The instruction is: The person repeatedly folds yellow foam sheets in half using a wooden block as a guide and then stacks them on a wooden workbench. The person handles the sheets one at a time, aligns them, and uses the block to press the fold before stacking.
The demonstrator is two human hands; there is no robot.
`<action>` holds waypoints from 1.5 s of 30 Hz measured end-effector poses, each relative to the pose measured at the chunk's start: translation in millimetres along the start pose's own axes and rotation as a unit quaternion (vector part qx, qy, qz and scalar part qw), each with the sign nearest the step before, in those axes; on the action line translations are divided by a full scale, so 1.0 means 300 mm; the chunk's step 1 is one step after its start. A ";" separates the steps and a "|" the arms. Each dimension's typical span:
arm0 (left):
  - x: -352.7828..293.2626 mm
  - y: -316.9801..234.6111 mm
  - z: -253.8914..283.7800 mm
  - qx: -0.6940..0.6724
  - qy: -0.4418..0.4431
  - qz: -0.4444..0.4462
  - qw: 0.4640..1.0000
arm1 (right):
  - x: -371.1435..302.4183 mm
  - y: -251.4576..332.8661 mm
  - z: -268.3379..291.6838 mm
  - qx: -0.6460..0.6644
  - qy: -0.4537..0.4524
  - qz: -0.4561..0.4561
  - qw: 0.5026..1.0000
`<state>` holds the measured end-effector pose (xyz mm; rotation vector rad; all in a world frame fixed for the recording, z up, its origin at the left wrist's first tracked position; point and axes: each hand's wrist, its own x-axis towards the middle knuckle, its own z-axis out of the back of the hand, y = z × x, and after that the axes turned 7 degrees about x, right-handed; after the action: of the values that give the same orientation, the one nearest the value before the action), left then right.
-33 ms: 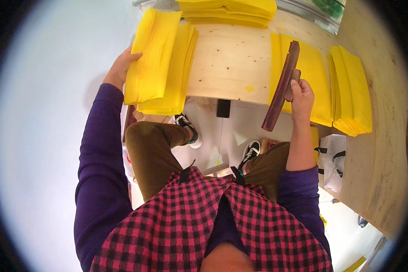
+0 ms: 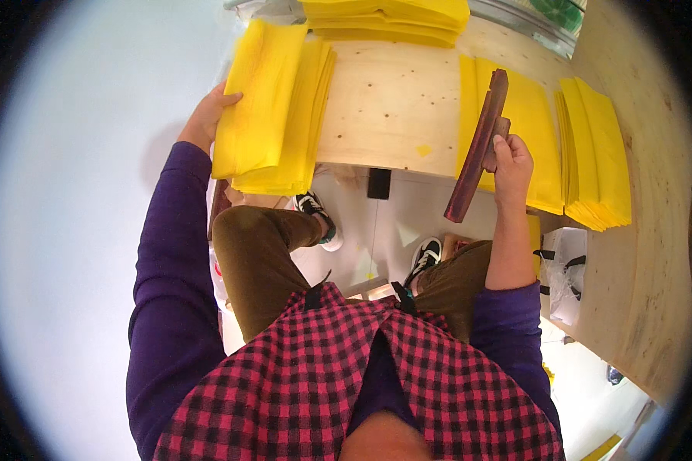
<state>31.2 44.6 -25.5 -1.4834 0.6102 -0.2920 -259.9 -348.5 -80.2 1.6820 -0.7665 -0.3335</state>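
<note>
At the table's left edge, my left hand (image 2: 209, 115) is closed on the outer side of a stack of yellow sheets (image 2: 259, 100). The thumb lies on top; the other fingers are mostly hidden. These sheets lie over another yellow pile (image 2: 309, 131), part of which shows to the right. My right hand (image 2: 513, 167) grips the short block handle of a long, dark reddish-brown tool (image 2: 477, 146), which looks like wood. It is held at a slant, its lower end past the table's front edge, over part of a flat yellow stack (image 2: 529, 138).
Folded yellow sheets (image 2: 384, 21) are piled at the back of the wooden table (image 2: 384, 100). Another folded yellow bundle (image 2: 596, 154) stands at the right by a wooden panel (image 2: 630, 284). A small yellow scrap (image 2: 423, 150) lies near the front edge. A white plastic bag (image 2: 567, 276) is below right.
My left hand and the top yellow sheets have shifted very slightly. The right hand and its tool stay in place.
</note>
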 end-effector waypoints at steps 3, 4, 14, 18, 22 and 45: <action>0.038 0.105 0.018 -0.019 0.015 0.033 0.999 | 0.001 -0.008 0.002 -0.030 -0.020 0.003 0.999; 0.049 0.122 0.022 -0.020 0.010 0.051 0.998 | 0.002 -0.010 0.004 -0.027 -0.015 0.004 1.000; 0.088 0.131 0.040 0.222 -0.029 -0.005 0.975 | 0.002 0.034 0.037 0.008 -0.076 0.018 0.997; 0.087 0.073 -0.016 0.463 -0.172 -0.081 0.865 | -0.007 0.095 0.100 0.045 -0.123 0.035 0.991; 0.081 -0.008 -0.215 0.473 -0.149 -0.188 0.848 | -0.024 0.136 0.182 0.112 -0.163 0.060 0.978; -0.103 0.453 -1.363 -0.070 0.024 0.125 0.989 | -0.051 0.179 0.299 0.196 -0.172 0.078 0.962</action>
<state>-242.1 -268.9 -142.0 -1.5177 0.8617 -0.0921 -341.1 -411.3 -55.5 1.9415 -1.2836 -0.3852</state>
